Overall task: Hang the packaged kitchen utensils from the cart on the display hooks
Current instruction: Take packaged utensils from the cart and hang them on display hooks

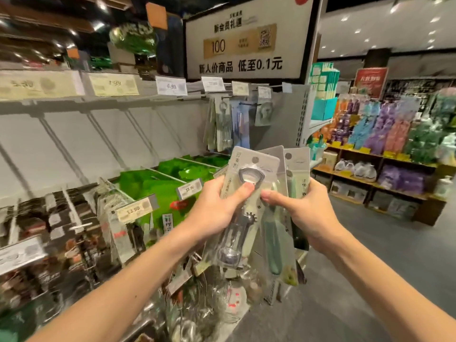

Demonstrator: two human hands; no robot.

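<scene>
A cart [142,325] is seen at the bottom edge, with clear-wrapped utensils heaped in it. Above it, three packs [297,166] are held up in a fan between both hands. The left hand [217,208] is clamped on the corkscrew pack [237,169] at the front: its thumb is pressed on the blister over the tool's head and its fingers are curled behind the card. The right hand [303,208] is closed on the fan from the right, thumb on the front and fingers wrapped behind; a green-handled tool is carried in the middle pack. The upright print down the front card is too blurred to be read.

To the left, shelf tags [189,188] are clipped before green bags [172,174]; "5.90" can be made out on one. Higher up, "6.99" is shown on a rail tag [172,86]. Beyond the fan, a few carded utensils are hung on hooks [222,97]. Above them a sign [246,40] is printed with "新会员礼遇", "100" and "新人价商品 低至0.1元". Further right, coloured goods are stacked on shelves [370,156].
</scene>
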